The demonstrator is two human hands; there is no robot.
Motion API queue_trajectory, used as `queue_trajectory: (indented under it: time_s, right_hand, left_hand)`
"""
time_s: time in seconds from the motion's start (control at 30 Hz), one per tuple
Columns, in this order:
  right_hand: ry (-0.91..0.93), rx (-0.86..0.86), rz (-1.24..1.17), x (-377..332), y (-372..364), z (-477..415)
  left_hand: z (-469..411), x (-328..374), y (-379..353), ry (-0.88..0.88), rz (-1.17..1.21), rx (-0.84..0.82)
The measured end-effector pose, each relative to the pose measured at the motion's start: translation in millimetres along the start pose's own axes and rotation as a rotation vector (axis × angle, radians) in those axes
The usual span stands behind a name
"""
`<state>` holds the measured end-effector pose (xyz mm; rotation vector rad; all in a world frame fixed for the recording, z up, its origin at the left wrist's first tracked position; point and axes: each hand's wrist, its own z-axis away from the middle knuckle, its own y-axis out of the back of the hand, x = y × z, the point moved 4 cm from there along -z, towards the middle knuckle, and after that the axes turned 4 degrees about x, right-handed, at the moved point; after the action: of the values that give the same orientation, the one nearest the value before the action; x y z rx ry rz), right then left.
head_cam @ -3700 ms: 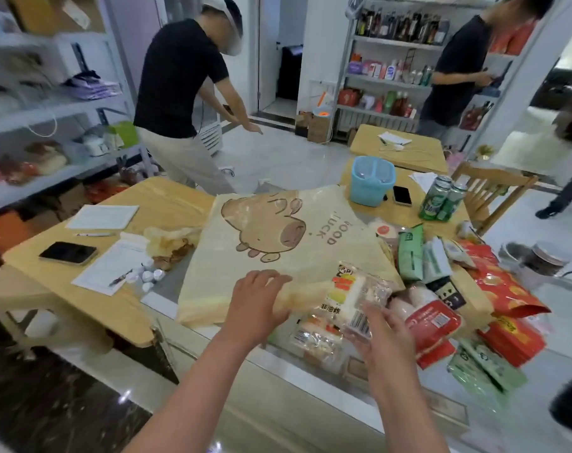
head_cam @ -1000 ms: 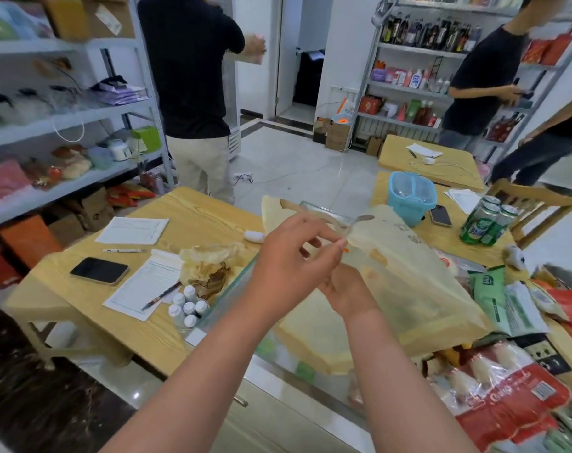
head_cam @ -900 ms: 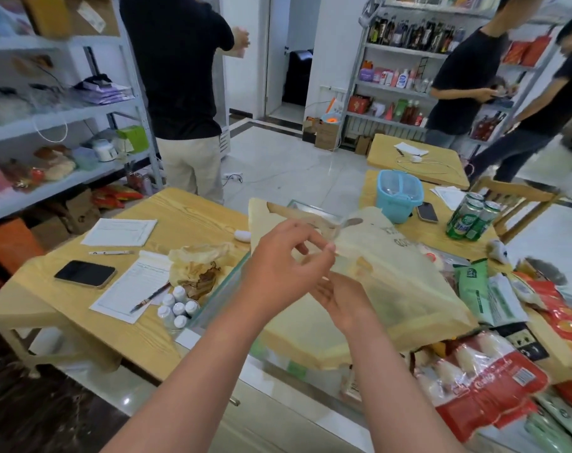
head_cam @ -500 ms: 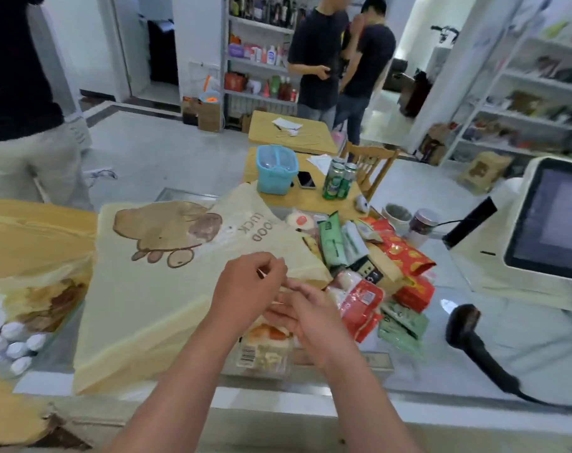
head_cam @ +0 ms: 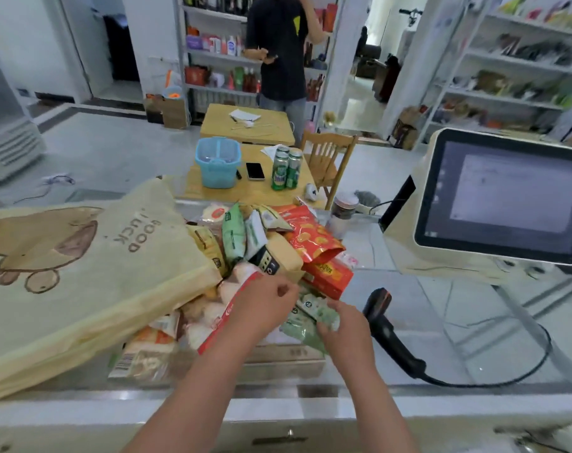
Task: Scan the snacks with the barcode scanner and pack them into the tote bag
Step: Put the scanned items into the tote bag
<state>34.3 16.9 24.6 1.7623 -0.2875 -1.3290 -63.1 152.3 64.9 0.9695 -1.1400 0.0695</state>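
A cream tote bag [head_cam: 81, 273] printed with a brown animal lies flat on the left of the glass counter. To its right is a heap of snacks: a red chip bag [head_cam: 310, 240], a red box [head_cam: 327, 277], upright green packets [head_cam: 234, 235] and a red-edged packet of white pieces [head_cam: 212, 312]. My right hand [head_cam: 343, 325] grips a pale green snack packet [head_cam: 314, 310] at the heap's near edge. My left hand [head_cam: 265, 308] is curled at that packet's upper end and seems to pinch it. The black barcode scanner [head_cam: 386, 325] lies on the counter just right of my right hand.
A checkout terminal with a screen [head_cam: 507, 197] stands at the right, the scanner's cable looping before it. A jar [head_cam: 343, 204] sits behind the snacks. Beyond are a wooden table [head_cam: 251, 191] with a blue basket [head_cam: 217, 161] and green cans [head_cam: 286, 168], a chair, shelves and a standing person.
Both hands have left the tote bag's edge and moved right onto the pale green packet. The bag now lies flat at the left. My view has turned right toward the terminal.
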Motion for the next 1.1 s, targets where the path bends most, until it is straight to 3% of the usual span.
queue_trajectory:
  time_s: [0.2,0.43,0.63,0.73,0.87,1.0,1.1]
  right_hand:
    - [0.160,-0.104,0.217,33.4,-22.5,-21.1]
    - [0.289,-0.067,-0.008,45.9,-17.2,-23.9]
    - [0.451,0.152,-0.144,29.2,10.2,-13.0]
    - [0.473,0.266,-0.157,11.4,39.2,-7.3]
    - [0.291,0.361,-0.196,-4.1,81.6,4.0]
    - [-0.018,0.360,-0.502,-1.5,96.6,18.0]
    - [-0.305,0.310,-0.858,9.4,84.1,30.2]
  left_hand:
    - [-4.0,7.8,-35.9,0.080,-0.113,0.043]
    - [-0.2,6.7,-46.8,0.130,-0.158,0.061]
    - [0.2,4.5,-51.7,0.193,-0.166,-0.018]
    - [4.2,0.8,-58.9,0.251,-0.086,-0.136]
    - [14.1,8.7,-69.7,0.234,0.089,-0.286]
    - [23.0,11.9,-83.2,0.332,0.385,-0.435]
    - [18.5,9.4,-80.7,0.238,0.658,-0.301]
